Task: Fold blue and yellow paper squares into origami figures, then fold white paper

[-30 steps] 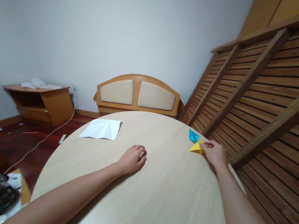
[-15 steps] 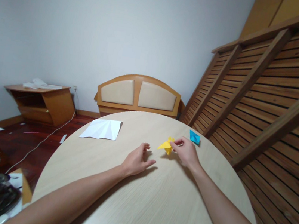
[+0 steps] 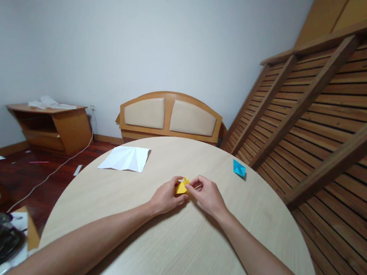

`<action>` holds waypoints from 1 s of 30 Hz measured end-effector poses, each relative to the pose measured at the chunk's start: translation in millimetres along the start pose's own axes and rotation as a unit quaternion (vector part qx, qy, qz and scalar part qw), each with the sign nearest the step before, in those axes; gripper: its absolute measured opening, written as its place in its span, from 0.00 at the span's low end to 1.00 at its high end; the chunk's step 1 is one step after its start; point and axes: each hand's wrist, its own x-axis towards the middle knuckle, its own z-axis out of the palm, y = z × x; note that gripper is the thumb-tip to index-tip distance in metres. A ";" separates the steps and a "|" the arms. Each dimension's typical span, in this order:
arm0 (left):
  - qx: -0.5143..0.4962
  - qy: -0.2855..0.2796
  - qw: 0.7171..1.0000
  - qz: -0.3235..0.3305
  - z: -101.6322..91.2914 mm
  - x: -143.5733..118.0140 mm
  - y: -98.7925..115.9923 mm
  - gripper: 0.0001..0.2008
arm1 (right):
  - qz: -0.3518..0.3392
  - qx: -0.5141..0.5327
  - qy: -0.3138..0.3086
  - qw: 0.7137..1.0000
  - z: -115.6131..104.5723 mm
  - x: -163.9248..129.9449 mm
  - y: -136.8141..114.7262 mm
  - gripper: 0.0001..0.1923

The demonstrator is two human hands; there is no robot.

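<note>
A small folded piece of yellow paper (image 3: 181,187), origami-like, is between my two hands over the middle of the round table. My left hand (image 3: 166,196) grips it from the left, with the thumb below and the fingers above. From the right, my right hand (image 3: 207,195) pinches its other side between thumb and fingers. Parts of the yellow paper are hidden behind the fingers. Beyond my right hand lies a folded piece of blue paper (image 3: 239,168), near the table's far right edge.
A creased white sheet of paper (image 3: 126,158) lies at the far left of the pale round table (image 3: 206,257). Behind stands a padded headboard (image 3: 166,135). A slatted wooden frame (image 3: 329,119) leans along the right side. Cluttered items sit low at the left.
My right hand has brought the yellow folded paper leftward and nearer. My left hand, open before, has closed on it. The white and blue papers have stayed in place.
</note>
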 end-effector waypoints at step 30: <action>-0.317 -0.051 0.947 0.025 -9.5 0.4 7.8 0.26 | -0.031 0.178 -0.172 0.968 -15.1 -0.2 20.5 0.19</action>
